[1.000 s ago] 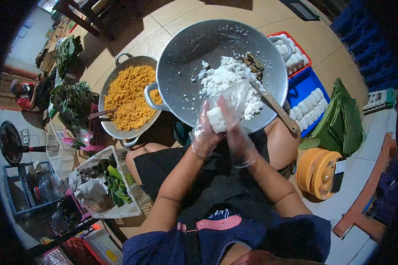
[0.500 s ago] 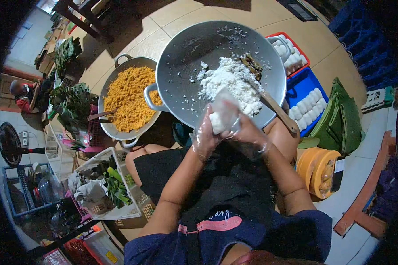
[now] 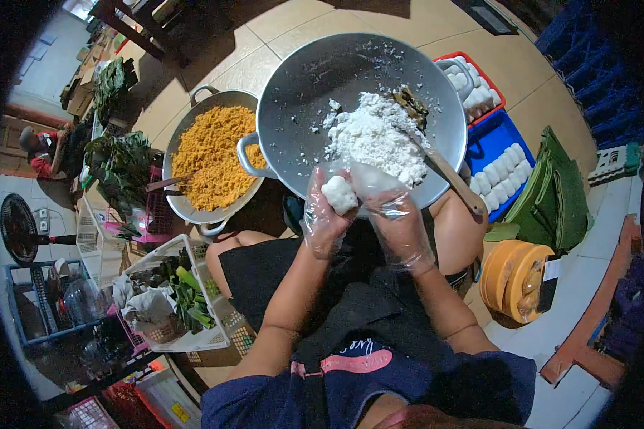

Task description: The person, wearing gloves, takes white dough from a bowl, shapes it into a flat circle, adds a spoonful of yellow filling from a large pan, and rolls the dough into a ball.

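Observation:
A rough lump of sticky white rice rests in my left hand, whose fingers cup it. Beside it my right hand holds nothing, its fingers stretched out inside loose plastic. Both hands wear clear plastic gloves. They are at the near rim of a large metal wok. Inside the wok lies a heap of loose white rice, with a wilted leaf at its far right edge. A wooden spatula leans over the wok's right rim.
Left of the wok stands a smaller pan of orange crumbly filling. On the right are a red tray and a blue tray with white rolls, folded banana leaves and an orange round container. A person sits far left.
My hands have parted: the right has moved right, off the rice lump, uncovering it in my left palm. The lump stays with my left hand.

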Motion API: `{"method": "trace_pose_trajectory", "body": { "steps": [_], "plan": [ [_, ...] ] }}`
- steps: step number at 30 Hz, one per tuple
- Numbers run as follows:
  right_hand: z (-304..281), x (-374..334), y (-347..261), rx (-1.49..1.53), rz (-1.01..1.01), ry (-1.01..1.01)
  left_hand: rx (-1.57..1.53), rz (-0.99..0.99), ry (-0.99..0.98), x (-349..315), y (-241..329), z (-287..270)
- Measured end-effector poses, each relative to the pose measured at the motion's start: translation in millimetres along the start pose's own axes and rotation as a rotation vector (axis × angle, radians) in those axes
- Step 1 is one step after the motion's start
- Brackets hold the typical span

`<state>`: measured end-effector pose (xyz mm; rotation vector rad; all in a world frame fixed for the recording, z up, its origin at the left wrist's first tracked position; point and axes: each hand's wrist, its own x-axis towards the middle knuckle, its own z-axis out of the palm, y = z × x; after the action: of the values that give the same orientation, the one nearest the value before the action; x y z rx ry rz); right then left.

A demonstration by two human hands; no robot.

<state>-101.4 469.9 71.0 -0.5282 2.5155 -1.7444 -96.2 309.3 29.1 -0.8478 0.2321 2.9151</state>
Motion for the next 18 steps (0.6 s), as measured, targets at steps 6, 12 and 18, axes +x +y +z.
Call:
{"method": "trace_pose_trajectory", "body": {
  "steps": [6,12,18],
  "plan": [
    [10,4,5,0.133,0.165,-0.081,0.192,0.141,0.047,-15,-13,28],
    [4,8,7,-0.041,0.108,-0.176,0.399,0.236,0.036,-7,-13,20],
    [-1,10,2,0.045,0.195,-0.181,0.353,0.183,0.024,-12,-20,38]
  ]
}}
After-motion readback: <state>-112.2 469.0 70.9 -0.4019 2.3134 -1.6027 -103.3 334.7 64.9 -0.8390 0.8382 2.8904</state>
